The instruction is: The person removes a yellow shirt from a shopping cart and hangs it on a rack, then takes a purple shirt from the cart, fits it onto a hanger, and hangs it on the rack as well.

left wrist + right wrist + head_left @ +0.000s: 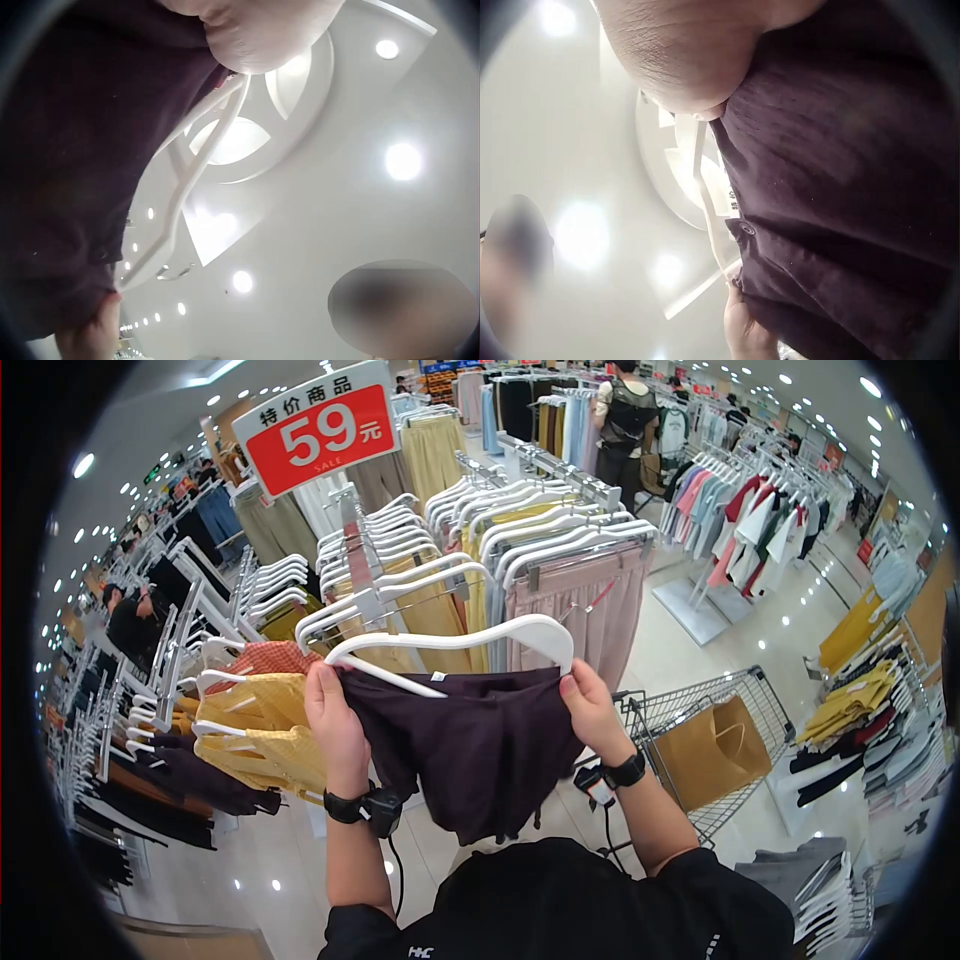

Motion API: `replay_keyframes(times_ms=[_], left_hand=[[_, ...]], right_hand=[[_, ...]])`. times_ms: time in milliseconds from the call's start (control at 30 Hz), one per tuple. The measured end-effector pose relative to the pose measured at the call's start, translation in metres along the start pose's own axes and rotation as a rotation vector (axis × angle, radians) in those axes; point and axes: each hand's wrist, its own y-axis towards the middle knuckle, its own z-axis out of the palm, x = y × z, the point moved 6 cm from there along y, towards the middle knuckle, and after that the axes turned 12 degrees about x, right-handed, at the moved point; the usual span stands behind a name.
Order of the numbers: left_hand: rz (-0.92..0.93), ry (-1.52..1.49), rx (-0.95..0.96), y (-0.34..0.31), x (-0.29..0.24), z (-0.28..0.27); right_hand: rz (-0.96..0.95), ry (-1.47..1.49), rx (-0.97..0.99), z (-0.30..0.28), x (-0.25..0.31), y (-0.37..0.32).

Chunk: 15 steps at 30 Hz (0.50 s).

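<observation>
A dark purple garment [470,745] hangs on a white hanger [450,643] between both hands in the head view. The left hand [338,725] pinches the garment and the hanger's left end; the right hand [597,712] pinches the right end, thumb on top. In the left wrist view the garment [67,165] fills the left side, with the hanger [184,180] beside it and the left hand [262,30] above. The right wrist view shows a button on the garment [840,180], close below the right hand [690,52].
Ahead stands a rack of trousers [580,595] on white hangers under a red sale sign [320,435]. Yellow tops [255,715] hang at the left. A cart [735,700] with a brown paper bag [708,755] stands at the right. A person [628,420] with a backpack is farther back.
</observation>
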Motion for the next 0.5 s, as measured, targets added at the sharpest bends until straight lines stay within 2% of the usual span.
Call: replay_keyframes(times_ms=[33,100,133,200,233,267,367,433,500], left_hand=[[-0.004,-0.005,0.012,-0.005,0.005,0.004],[-0.126,0.011,-0.064,-0.015,0.018,0.012],[-0.128,0.009,-0.059,-0.019,0.02,0.016],[-0.172,-0.228,-0.165,-0.029,0.028,0.016],[-0.114,-0.304,-0.103,-0.03,0.023,0.023],[-0.019,-0.244,-0.046,-0.029,0.015,0.03],[0.004,-0.232,-0.048,-0.033,0.014,0.025],[0.026,-0.074,-0.139,-0.037,0.016,0.017],[0.053,-0.014,-0.11,-0.038,0.012,0.012]], right_hand=[[-0.001,-0.002,-0.014,-0.007,0.003,-0.001],[-0.027,-0.267,0.032,-0.011,0.013,-0.001],[-0.027,-0.269,0.026,-0.011,0.016,0.0],[-0.089,-0.467,-0.007,-0.007,0.03,-0.001],[-0.088,-0.467,-0.007,-0.008,0.028,-0.002],[-0.081,-0.48,-0.022,-0.01,0.024,-0.004],[-0.077,-0.506,-0.04,-0.011,0.024,-0.006],[-0.079,-0.523,-0.049,-0.012,0.024,-0.008],[-0.062,-0.537,-0.044,-0.01,0.023,-0.008]])
